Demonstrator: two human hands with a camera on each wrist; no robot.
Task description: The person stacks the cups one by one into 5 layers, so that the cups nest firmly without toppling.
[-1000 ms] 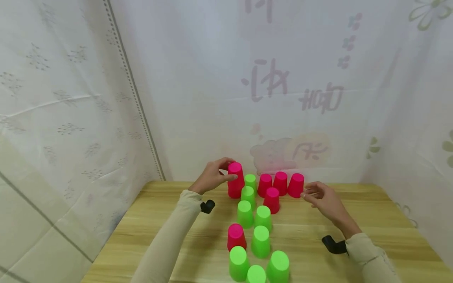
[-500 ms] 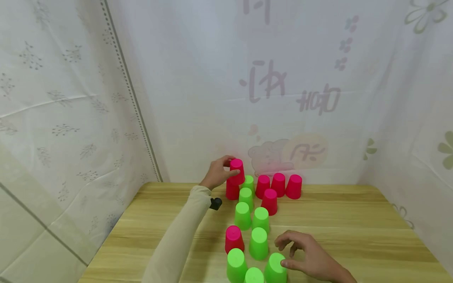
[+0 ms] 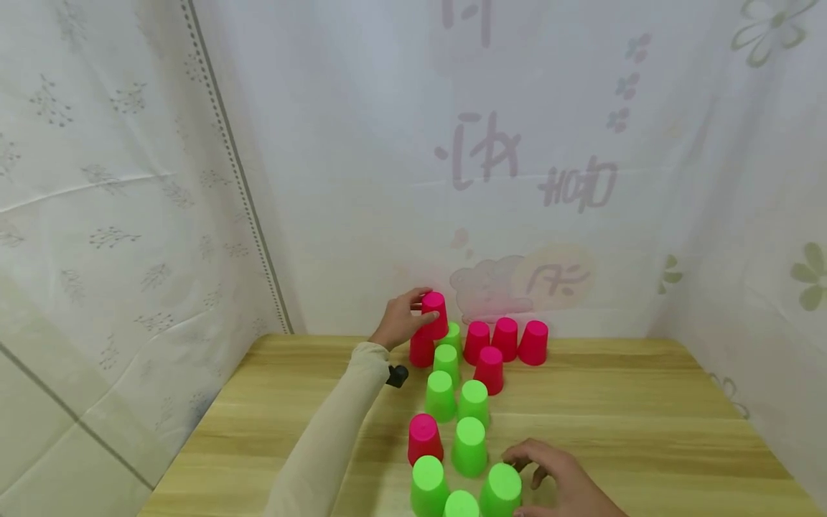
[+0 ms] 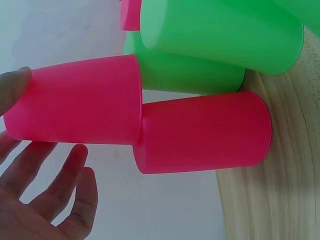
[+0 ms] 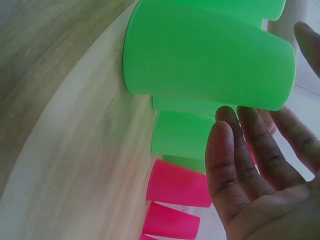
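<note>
Since a second ago, the right hand [image 3: 555, 477] has come from the far pink cups [image 3: 533, 343] to the near-right green cup [image 3: 500, 490], and the raised pink cup [image 3: 436, 314] has shifted right, off-centre above the lower pink cup [image 3: 422, 352]. Released there, I'd guess it tips — too little support beneath. The left hand [image 3: 399, 319] pinches it between thumb and fingers; the right's fingers are parted around its cup — touching or not, I can't tell.

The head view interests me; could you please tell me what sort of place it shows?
Probably a small, screened-off indoor activity corner: printed white fabric hangs behind and beside a wood-grain table, where pink cups and green cups stand upside down.
</note>
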